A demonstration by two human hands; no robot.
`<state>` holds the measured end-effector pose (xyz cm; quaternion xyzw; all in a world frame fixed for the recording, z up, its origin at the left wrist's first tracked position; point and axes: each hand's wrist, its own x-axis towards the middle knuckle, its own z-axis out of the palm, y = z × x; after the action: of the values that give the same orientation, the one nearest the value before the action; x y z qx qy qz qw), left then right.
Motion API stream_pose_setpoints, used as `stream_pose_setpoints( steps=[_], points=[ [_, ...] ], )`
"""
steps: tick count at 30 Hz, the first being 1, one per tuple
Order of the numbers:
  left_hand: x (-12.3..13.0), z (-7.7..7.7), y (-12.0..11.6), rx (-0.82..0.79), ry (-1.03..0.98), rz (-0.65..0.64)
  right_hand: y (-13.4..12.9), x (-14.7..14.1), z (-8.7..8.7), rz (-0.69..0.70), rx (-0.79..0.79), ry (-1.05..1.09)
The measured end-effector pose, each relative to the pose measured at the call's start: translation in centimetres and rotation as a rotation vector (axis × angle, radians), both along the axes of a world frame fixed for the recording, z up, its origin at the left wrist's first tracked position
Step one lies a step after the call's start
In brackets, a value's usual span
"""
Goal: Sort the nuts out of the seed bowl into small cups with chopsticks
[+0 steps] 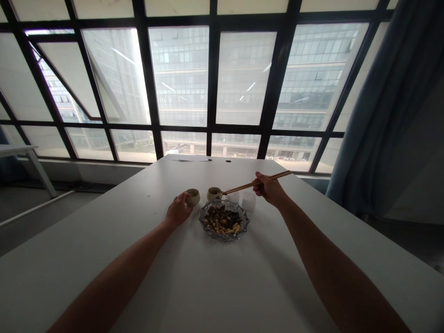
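My left hand [179,209] is closed around the near left side of a small pale cup [193,197]. A second small cup [214,194], with a dark mark on its side, stands just to the right. My right hand [266,187] grips wooden chopsticks [243,187], whose tips are at the right rim of the second cup. Something small seems to be at the tips, too small to name. Nearer to me sits a clear glass bowl [224,237] with dark pieces at the back and peanuts at the front.
Two translucent containers [248,202] stand behind the bowl on its right, on the white table [215,286]. Papers [187,157] lie at the table's far edge. Windows rise beyond, with a blue curtain [367,111] at right and another table [17,149] at left.
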<state>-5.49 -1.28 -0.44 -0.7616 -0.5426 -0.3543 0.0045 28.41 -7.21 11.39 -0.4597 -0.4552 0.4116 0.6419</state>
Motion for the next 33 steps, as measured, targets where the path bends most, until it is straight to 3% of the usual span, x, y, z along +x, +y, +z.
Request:
stream_pose_setpoints(
  steps=[17, 24, 33],
  points=[
    [0.0, 0.1, -0.1, -0.019, 0.002, 0.002, -0.4, 0.1, 0.5, -0.03, -0.052, 0.074],
    [-0.1, 0.0, 0.0, -0.006, 0.001, -0.007, -0.5, 0.3, -0.5, -0.279, 0.142, -0.283],
    [-0.1, 0.0, 0.0, 0.0, 0.008, -0.002, -0.1, 0.7, -1.2, -0.298, 0.181, -0.352]
  ],
)
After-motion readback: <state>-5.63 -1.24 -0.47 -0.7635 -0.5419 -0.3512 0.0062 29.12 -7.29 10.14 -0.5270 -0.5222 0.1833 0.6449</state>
